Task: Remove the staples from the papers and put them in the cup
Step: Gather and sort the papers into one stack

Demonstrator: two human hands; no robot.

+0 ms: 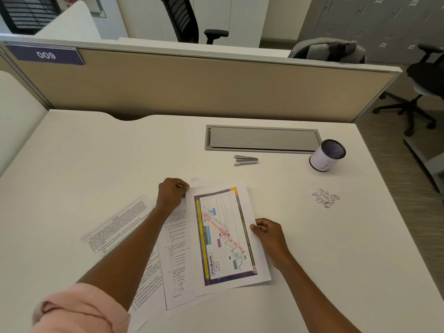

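The left hand (pixel 171 192) pinches the far corner of a white paper sheet printed with a colourful chart (pixel 223 236), and the right hand (pixel 269 233) grips its right edge. Beyond the right hand, off to its right, stands a white-wrapped black mesh cup (pixel 326 156). A small silver staple remover (pixel 246 160) lies ahead of both hands.

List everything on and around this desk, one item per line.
chart sheet: one, white with colour print, desk centre, atop text sheets
text sheets: several, white with black print, fanned out to its left
silver staple tool: one, behind the papers
cup: one, black mesh wrapped in white paper, desk's far right
pale bits: one heap, in front of the cup
hatch: one, grey, set in desk's back
desk: one, white
partition: one, beige, behind desk
left hand: pinches the sheets' far left corner
right hand: grips the chart sheet's right edge
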